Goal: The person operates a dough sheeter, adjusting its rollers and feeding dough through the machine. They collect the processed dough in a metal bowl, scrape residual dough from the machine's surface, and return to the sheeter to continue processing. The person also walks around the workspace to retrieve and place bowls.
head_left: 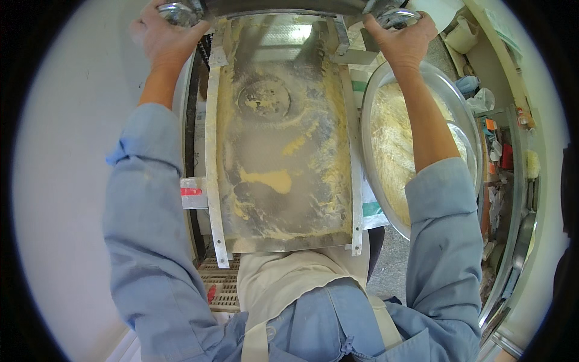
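Left chrome knob (178, 14) is sitting at eleven o'clock, right chrome knob (399, 19) at one; left hand (167, 36) and right hand (403, 41) are gripping them, fingers curling partway round. Floury metal tray (259, 146) is running from twelve toward six, bearing a yellow smear (274, 180). Metal bowl (472, 130) is resting toward three.

**Bright room, black rim**

Soft, daylight-like brightness washes the left wall (66, 151). White glare marks the far end of the metal chute (259, 145); the round basin (463, 99) glints. Fisheye distortion bows the right-hand rail (520, 181); black swallows the corners.
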A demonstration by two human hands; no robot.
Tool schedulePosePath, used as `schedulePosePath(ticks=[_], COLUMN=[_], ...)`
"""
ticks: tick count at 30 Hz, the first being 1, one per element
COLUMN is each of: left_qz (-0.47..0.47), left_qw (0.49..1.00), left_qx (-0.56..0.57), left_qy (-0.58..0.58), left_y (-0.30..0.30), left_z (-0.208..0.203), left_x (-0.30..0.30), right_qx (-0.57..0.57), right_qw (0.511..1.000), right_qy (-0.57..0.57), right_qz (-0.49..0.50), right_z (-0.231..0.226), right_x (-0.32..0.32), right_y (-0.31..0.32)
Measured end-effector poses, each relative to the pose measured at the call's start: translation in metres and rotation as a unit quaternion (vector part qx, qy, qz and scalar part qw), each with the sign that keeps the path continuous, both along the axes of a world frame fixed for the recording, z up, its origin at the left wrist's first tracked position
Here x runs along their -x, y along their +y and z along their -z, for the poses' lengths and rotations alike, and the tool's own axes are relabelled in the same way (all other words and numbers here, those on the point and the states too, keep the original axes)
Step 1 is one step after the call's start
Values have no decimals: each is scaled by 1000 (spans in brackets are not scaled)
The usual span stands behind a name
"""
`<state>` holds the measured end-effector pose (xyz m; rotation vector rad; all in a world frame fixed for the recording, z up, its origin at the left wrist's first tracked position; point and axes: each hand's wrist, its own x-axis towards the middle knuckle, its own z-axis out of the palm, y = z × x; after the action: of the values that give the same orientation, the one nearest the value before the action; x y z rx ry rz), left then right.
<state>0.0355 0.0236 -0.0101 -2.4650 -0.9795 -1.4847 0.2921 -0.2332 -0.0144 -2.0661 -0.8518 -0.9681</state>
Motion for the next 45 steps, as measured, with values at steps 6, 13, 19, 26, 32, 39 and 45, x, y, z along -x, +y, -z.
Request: schedulePosePath(ticks=[6, 13, 19, 26, 32, 39, 45], left_qz=[13, 27, 5, -125, -133, 28, 48], left_qw=[999, 995, 988, 983, 965, 980, 967], left_qx=[37, 85, 153, 129, 208, 168, 248], left_qy=[15, -51, -16, 30, 86, 105, 34], left_y=[6, -12, -16, -159, -308, -370, -429], left_z=[17, 9, -5, -11, -15, -50, -29], left_x=[3, 0, 2, 5, -56, -145, -193], right_qx=[19, 166, 101, 77, 41, -27, -8], right_qw=[994, 950, 963, 970, 950, 927, 954], right_qy=[95, 254, 170, 224, 294, 295, 265], right_qz=[-52, -72, -185, -59, 100, 228, 138], right_z=[-2, -57, -115, -91, -46, -27, -69], right_x=[6, 31, 45, 41, 68, 90, 9], right_y=[-12, -49, -164, -428, -651, -783, -767])
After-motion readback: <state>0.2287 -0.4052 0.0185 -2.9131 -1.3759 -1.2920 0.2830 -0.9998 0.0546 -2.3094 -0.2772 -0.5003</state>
